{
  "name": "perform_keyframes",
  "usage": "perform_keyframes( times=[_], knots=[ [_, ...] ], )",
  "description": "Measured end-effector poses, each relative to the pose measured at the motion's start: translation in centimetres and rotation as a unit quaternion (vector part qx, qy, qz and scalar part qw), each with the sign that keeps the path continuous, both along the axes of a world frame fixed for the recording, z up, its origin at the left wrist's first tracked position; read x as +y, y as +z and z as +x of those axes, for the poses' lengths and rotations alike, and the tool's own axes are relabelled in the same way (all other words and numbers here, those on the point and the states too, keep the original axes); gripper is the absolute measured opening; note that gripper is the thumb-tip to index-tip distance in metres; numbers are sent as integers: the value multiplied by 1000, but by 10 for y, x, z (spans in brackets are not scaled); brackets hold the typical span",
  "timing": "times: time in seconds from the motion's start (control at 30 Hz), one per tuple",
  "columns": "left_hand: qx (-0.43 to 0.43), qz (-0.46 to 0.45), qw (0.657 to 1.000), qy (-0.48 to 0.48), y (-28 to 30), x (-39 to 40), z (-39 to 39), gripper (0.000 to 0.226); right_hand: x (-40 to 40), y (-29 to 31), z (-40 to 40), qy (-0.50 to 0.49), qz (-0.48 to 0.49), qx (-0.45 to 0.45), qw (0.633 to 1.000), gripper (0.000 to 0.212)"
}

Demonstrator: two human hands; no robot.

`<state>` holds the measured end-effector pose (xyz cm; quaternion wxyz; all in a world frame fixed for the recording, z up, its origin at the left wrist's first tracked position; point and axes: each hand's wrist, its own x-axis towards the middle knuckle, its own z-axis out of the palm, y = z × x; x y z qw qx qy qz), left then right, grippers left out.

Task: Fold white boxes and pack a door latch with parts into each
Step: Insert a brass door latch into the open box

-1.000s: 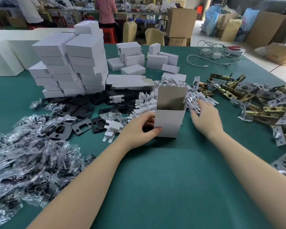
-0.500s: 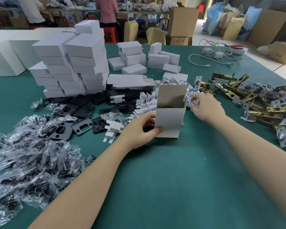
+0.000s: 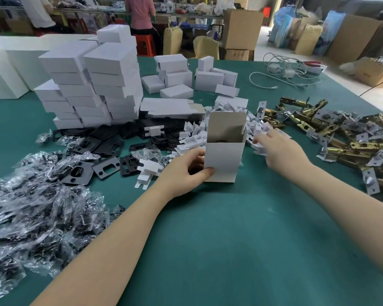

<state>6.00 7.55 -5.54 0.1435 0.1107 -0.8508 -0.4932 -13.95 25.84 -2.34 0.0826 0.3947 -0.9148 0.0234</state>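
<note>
White box [image 3: 222, 161], upright (lid flap raised), gripped at its side by left hand [image 3: 184, 170]; right hand [image 3: 279, 151] pinching white insert [image 3: 259, 149] beside it.

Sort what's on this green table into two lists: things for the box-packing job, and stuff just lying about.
For the job:
- upright open white cardboard box, held by the left hand
- small white folded card inserts, under the right hand
- brass door latches
- black metal strike plates

Lying about:
- white charger cables
</note>
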Motion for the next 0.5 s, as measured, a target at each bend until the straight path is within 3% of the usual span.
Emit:
perform_keyframes(
  times=[0.17, 0.3, 0.5],
  knots=[
    [0, 1, 1000, 0, 0, 0, 0, 33, 3, -2, 5, 18, 6, -80, 997, 30],
    [0, 5, 1000, 2, -1, 0, 0, 34, 6, 0, 7, -6, 12, -75, 997, 12],
    [-7, 6, 1000, 2, 0, 0, 0, 36, 10, 8, 8, -73, -65, -135, 986, 27]
  ],
)
